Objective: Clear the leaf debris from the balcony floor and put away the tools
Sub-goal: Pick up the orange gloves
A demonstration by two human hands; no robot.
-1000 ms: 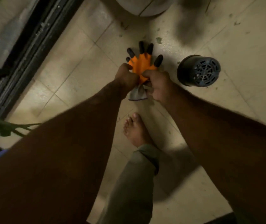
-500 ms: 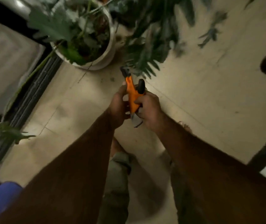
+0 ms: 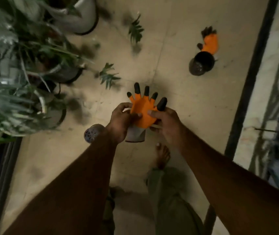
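Observation:
An orange garden glove with black fingertips and a grey cuff is held flat in front of me, fingers pointing away. My left hand grips its left edge and my right hand grips its right edge near the thumb. A second orange glove lies on the floor at the upper right, behind a small black pot on its side. Cut green leaves lie on the beige tiles, with another leaf piece farther off.
Potted plants crowd the left side, with a white pot at the top. A small perforated black pot sits by my left wrist. A dark door track runs down the right. My bare foot is below the glove.
My view swung from the pots at the left toward the open floor. The glove went from edge-on to spread flat between both hands. The second glove and black pot came into view.

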